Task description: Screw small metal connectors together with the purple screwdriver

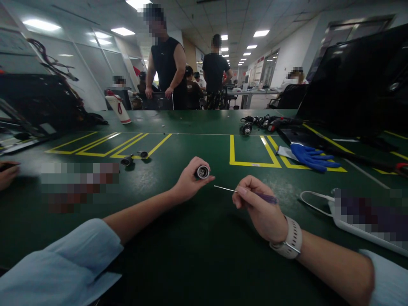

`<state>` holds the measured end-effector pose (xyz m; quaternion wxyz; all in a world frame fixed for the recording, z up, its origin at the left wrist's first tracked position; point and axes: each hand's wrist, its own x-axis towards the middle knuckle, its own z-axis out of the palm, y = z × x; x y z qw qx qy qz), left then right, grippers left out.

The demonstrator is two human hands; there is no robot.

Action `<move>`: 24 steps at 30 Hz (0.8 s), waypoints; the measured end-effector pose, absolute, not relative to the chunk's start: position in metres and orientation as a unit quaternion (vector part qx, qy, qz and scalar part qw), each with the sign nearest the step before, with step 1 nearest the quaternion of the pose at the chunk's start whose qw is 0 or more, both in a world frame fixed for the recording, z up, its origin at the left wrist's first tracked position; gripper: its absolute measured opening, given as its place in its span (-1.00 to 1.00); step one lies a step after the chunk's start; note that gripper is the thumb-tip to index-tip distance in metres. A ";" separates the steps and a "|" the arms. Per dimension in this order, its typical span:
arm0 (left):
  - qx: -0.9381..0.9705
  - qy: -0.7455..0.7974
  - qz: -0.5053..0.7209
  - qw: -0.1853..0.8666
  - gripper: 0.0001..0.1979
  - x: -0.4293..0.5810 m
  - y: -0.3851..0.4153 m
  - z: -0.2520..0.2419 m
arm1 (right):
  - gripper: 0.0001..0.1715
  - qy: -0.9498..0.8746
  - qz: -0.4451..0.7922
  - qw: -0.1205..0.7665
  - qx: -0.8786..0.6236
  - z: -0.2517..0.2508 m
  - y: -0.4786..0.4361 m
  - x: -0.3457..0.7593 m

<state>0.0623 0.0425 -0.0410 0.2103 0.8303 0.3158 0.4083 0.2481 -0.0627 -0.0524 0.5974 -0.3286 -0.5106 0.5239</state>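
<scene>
My left hand (190, 180) is closed around a round metal connector (203, 172), its open end with an inner insert facing me. In my right hand (255, 202) I grip a screwdriver (269, 198) with a purple, see-through handle. Its thin shaft points left, and the tip is just right of my left fingertips, apart from the connector. Two small dark metal connector parts (127, 160) lie farther back on the green table (188, 238), left of my left hand.
Yellow tape outlines (255, 165) mark the table. Blue gloves (310, 157) and a cable bundle with connectors (259, 123) lie at the right. A white cup (118, 108) stands back left. Another person's hand (9, 173) is at the left edge. People (167, 63) are beyond the table.
</scene>
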 end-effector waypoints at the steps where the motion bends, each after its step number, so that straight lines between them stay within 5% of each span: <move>1: 0.837 0.300 0.405 0.211 -0.81 0.065 0.043 -0.044 | -0.83 -0.517 0.520 0.598 -0.323 -0.052 -0.062 0.248; 13: 0.865 0.263 0.332 0.269 -0.84 0.069 0.042 -0.059 | -0.83 -0.650 0.398 0.485 -0.430 -0.045 -0.070 0.242; 24: 0.895 0.214 0.316 0.230 -0.85 0.069 0.040 -0.058 | -0.82 -0.594 0.453 0.510 -0.426 -0.051 -0.065 0.241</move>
